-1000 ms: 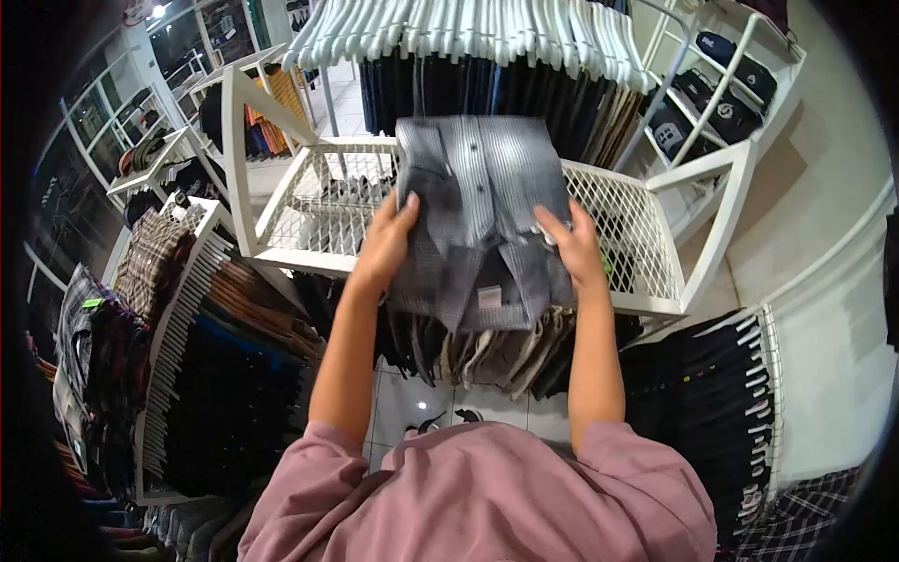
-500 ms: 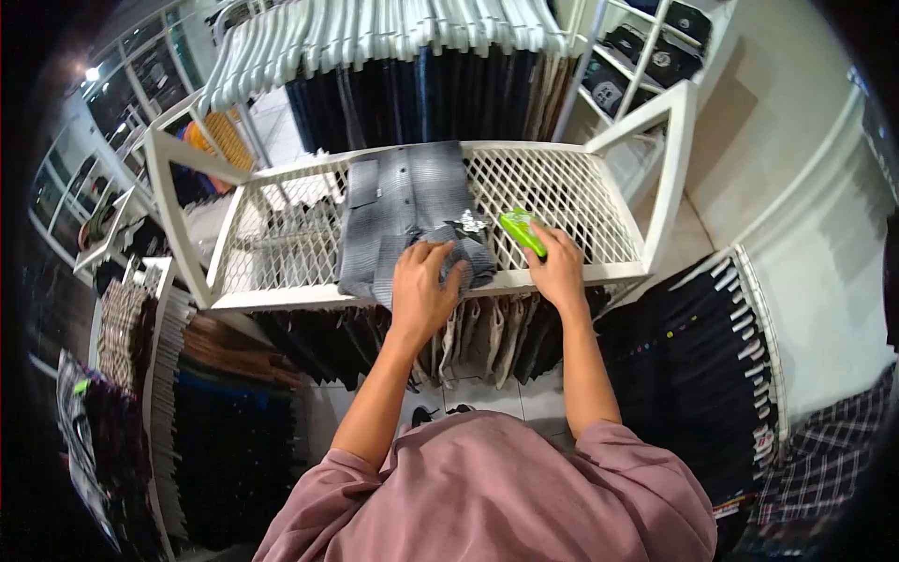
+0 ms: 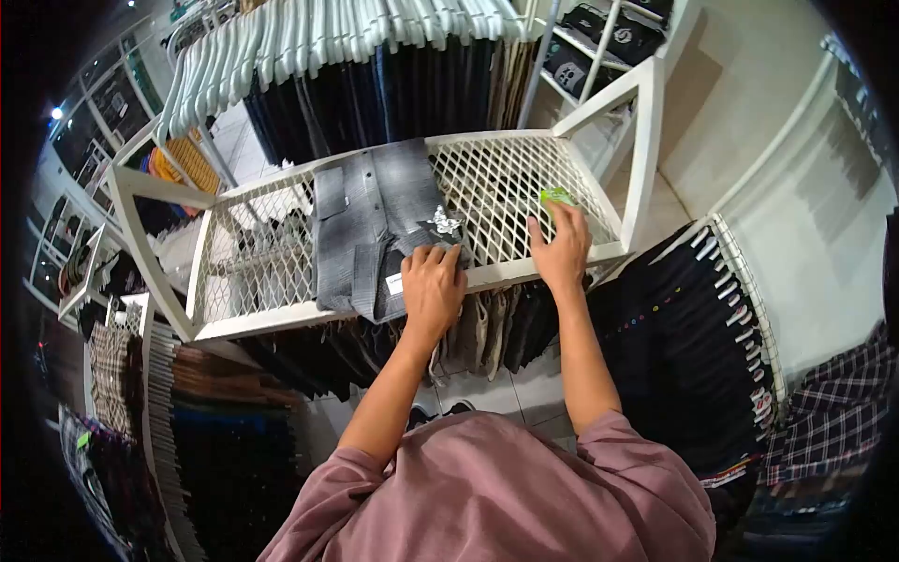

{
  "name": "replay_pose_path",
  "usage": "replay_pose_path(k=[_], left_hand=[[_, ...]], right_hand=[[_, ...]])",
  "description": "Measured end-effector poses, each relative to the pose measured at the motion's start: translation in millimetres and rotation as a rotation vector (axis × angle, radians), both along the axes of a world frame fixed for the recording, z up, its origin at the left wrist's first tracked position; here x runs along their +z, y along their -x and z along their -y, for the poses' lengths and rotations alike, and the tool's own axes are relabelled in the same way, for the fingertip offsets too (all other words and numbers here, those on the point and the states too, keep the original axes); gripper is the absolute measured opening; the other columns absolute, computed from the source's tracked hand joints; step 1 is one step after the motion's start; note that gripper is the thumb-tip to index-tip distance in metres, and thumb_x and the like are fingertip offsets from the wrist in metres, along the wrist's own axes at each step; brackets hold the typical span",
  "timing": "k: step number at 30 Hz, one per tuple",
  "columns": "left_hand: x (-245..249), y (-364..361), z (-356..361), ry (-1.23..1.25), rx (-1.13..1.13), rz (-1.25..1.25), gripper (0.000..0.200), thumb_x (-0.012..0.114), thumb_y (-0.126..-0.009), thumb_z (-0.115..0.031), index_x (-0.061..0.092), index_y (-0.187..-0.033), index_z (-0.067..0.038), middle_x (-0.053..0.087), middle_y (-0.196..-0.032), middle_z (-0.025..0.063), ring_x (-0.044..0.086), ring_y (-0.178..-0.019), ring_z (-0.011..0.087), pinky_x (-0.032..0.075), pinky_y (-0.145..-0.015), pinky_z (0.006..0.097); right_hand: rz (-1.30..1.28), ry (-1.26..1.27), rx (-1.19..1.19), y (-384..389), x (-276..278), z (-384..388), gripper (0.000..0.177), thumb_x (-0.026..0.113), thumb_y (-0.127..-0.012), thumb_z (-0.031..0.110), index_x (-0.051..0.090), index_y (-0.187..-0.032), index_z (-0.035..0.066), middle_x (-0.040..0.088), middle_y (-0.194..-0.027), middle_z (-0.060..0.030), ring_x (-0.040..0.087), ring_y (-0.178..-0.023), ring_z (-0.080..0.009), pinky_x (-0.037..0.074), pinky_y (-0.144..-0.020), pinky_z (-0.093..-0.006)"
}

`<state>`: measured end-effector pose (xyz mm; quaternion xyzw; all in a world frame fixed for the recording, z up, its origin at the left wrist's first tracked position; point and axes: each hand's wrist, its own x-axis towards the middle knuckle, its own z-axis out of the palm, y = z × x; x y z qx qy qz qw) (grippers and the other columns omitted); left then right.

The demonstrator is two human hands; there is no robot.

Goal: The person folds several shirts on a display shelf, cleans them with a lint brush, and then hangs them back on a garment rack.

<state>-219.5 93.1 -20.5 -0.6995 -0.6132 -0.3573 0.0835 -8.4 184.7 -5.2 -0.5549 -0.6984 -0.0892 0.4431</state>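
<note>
A folded grey striped shirt [image 3: 365, 220] lies on the white mesh shelf [image 3: 506, 183], its near edge hanging over the front rail. My left hand [image 3: 433, 284] rests on the shirt's near right corner, fingers curled over the fabric beside a white label [image 3: 394, 281]. A small silvery tag [image 3: 443, 222] sits on the shirt just beyond that hand. My right hand [image 3: 560, 245] is on the mesh to the right of the shirt, fingers closed over a small bright green object [image 3: 556, 196] that shows only at the fingertips.
White hangers with dark trousers [image 3: 375, 75] hang behind the shelf. More folded trousers hang under the shelf and on a rack [image 3: 693, 328] at right. Plaid shirts [image 3: 833, 412] sit far right, and cube shelves with caps [image 3: 599, 47] stand behind.
The shirt went from held up in both hands to lying on the mesh shelf. My right hand left it and took hold of the green object; my left hand stays on the shirt.
</note>
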Motion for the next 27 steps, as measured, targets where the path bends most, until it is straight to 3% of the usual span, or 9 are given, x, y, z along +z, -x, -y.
replay_pose_path(k=[3,8,11,13,17,18,22,25,27], left_hand=[[18,7,2,0.13,-0.02,-0.057,0.034,0.075,-0.074,-0.015,0.072,-0.107,-0.005,0.071,-0.1,0.0094,0.061,-0.101,0.0285,0.042,-0.09,0.0432],[64,79,68,0.211,-0.085,-0.089,0.025,0.076,-0.073,-0.01,0.075,-0.098,-0.01,0.071,-0.098,0.0074,0.061,-0.109,0.0283,0.031,-0.116,0.0514],[80,142,120,0.098,0.265,0.013,0.032,0.064,-0.066,0.011,0.078,-0.087,-0.008,0.07,-0.112,0.0109,0.057,-0.121,0.0337,0.037,-0.113,0.0454],[68,179,145,0.115,0.581,-0.134,0.051,0.055,-0.069,0.016,0.076,-0.108,-0.009,0.062,-0.137,0.0142,0.049,-0.134,0.0369,0.036,-0.116,0.0491],[44,197,162,0.059,0.794,0.137,0.037,0.063,-0.091,-0.006,0.065,-0.128,-0.007,0.062,-0.127,0.0197,0.057,-0.12,0.0397,0.048,-0.097,0.0463],[43,189,163,0.043,0.876,0.217,0.038,0.065,-0.097,-0.023,0.061,-0.132,-0.005,0.064,-0.118,0.0207,0.062,-0.11,0.0401,0.05,-0.09,0.0473],[35,168,153,0.098,0.88,0.554,0.058,0.066,-0.097,-0.047,0.057,-0.137,-0.006,0.072,-0.079,0.0147,0.071,-0.073,0.0358,0.054,-0.074,0.0458],[20,166,137,0.054,0.783,0.646,0.048,0.07,-0.095,-0.036,0.063,-0.132,-0.006,0.074,-0.087,0.0128,0.07,-0.075,0.0307,0.054,-0.075,0.0435],[9,167,129,-0.007,0.773,0.366,0.038,0.072,-0.092,-0.03,0.071,-0.122,-0.006,0.074,-0.107,0.011,0.065,-0.1,0.0296,0.05,-0.085,0.0413]], right_hand=[[-0.177,0.211,0.303,41,3,4,0.03,0.075,-0.088,0.024,0.072,-0.113,0.006,0.073,-0.097,-0.0128,0.069,-0.092,-0.0323,0.052,-0.087,-0.0425],[-0.213,0.234,0.44,82,13,4,0.031,0.075,-0.087,0.02,0.072,-0.115,0.006,0.073,-0.1,-0.0139,0.07,-0.091,-0.0307,0.055,-0.083,-0.0406],[-0.185,0.265,0.48,96,6,-7,0.033,0.074,-0.088,0.02,0.071,-0.118,0.007,0.071,-0.103,-0.0148,0.069,-0.095,-0.0303,0.054,-0.087,-0.0413],[-0.14,0.292,0.501,109,4,-13,0.035,0.073,-0.089,0.022,0.07,-0.121,0.007,0.07,-0.106,-0.0155,0.068,-0.101,-0.0322,0.052,-0.089,-0.0431],[0.006,0.226,0.49,147,-13,-33,0.044,0.071,-0.093,0.036,0.068,-0.126,0.008,0.069,-0.11,-0.0162,0.066,-0.105,-0.0347,0.051,-0.09,-0.0463],[0.008,0.273,0.514,158,-13,-36,0.045,0.071,-0.093,0.038,0.068,-0.126,0.008,0.069,-0.109,-0.0155,0.066,-0.104,-0.0347,0.052,-0.09,-0.046],[0.118,0.594,0.415,197,20,-20,0.051,0.067,-0.095,0.044,0.065,-0.13,0.006,0.075,-0.107,-0.017,0.072,-0.096,-0.0362,0.056,-0.085,-0.0458],[0.207,0.56,0.383,212,11,-13,0.055,0.066,-0.096,0.042,0.058,-0.137,0.006,0.076,-0.104,-0.0187,0.073,-0.093,-0.0361,0.057,-0.086,-0.0469],[0.242,0.535,0.378,214,4,-13,0.056,0.065,-0.097,0.039,0.054,-0.141,0.006,0.076,-0.102,-0.0193,0.074,-0.09,-0.0363,0.056,-0.086,-0.0476]])
